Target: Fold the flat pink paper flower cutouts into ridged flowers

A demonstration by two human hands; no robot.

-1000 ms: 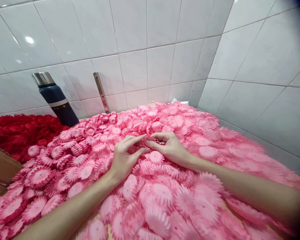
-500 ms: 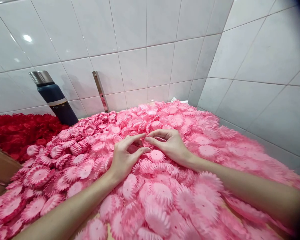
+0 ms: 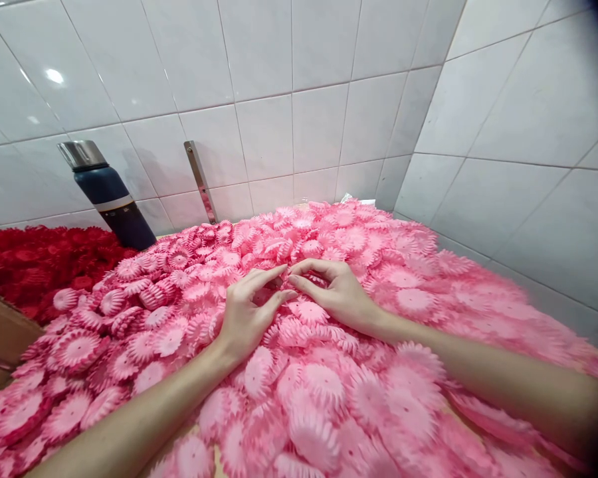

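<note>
In the middle of the head view, my left hand [image 3: 249, 304] and my right hand [image 3: 336, 290] meet fingertip to fingertip, low over a heap of pink fabric flower pieces [image 3: 323, 385]. Both hands have curled fingers and thumbs, closed around a pink flower piece [image 3: 280, 283] that is mostly hidden by them. Just below the fingertips lies another pink flower piece [image 3: 309, 311], round with a fringed rim. Many of the pieces have a small hole at the centre.
A dark blue bottle [image 3: 114, 202] with a steel cap stands at the back left. Beside it is a dark red heap [image 3: 40, 259], with a cardboard box [image 3: 2, 332] in front. A metal strip [image 3: 200, 182] leans on the tiled wall [image 3: 269, 143]. Another tiled wall [image 3: 523, 113] rises at right.
The fingertips have shifted very slightly to the left, and the flower piece under them has tilted a little. My arms have stayed almost where they were.
</note>
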